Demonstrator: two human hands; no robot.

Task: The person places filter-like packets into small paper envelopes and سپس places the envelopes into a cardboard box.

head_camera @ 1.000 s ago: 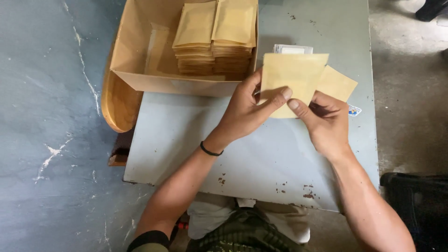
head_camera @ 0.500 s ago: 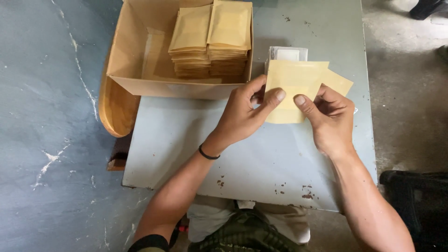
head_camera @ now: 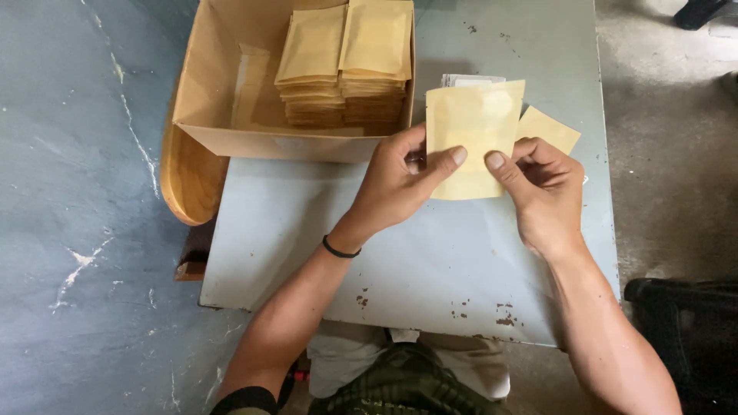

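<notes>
While both hands pinch it from either side, a flat tan paper pouch (head_camera: pixel 473 131) is held upright just above the worktop (head_camera: pixel 323 230) — the left hand (head_camera: pixel 396 184) clamps its left edge with thumb over the front, and the right hand (head_camera: pixel 542 188) grips the lower right corner the same way. By the look of it, the step in hand is checking or preparing a single pouch taken apart from the rest. Any next move would need a steady two-sided hold so the thin paper does not crease. A second tan pouch (head_camera: pixel 550 127) lies behind the right hand, with a small white packet (head_camera: pixel 465 79) just beyond. Two stacks of pouches (head_camera: pixel 346 65) fill an open cardboard box (head_camera: pixel 207 107) at the worktop's far left. The worktop is grey painted metal with rust chips — the floor (head_camera: pixel 77 154) around it is grey, scuffed concrete.
</notes>
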